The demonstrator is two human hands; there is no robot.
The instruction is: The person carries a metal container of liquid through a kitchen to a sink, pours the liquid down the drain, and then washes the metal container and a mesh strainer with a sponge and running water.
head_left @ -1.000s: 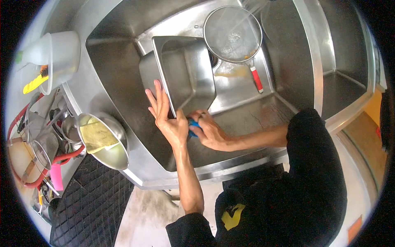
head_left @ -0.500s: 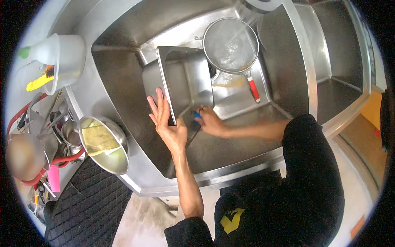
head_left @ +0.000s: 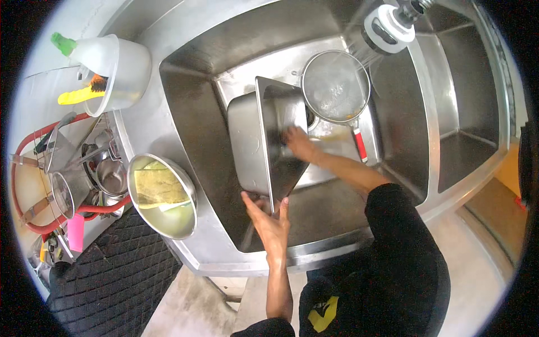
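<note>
A deep rectangular steel pan (head_left: 247,146) stands tipped on its side in the sink, its opening facing right. My left hand (head_left: 272,227) grips its near corner, thumb on one side of the rim and fingers on the other. Inside the pan, my right hand (head_left: 298,145) presses against the inner wall with fingers curled. The blue scrubbing pad under those fingers half a second ago is hidden now, and the hand is slightly blurred. Right of the pan lies a round mesh strainer (head_left: 337,87) with a red handle (head_left: 360,145).
Water sprays from a white faucet head (head_left: 390,28) onto the strainer. Along the left ledge sit a steel bowl (head_left: 191,216) holding a yellow sponge cloth (head_left: 160,187) and a clear plastic tub (head_left: 132,73) with brushes. Further left, a red-edged rack (head_left: 42,229) holds pots. A second basin (head_left: 463,163) adjoins on the right.
My left hand has slid down the rim to the pan's near corner. My right hand has moved deeper inside the pan, away from me. The view has shifted, showing more of the faucet head.
</note>
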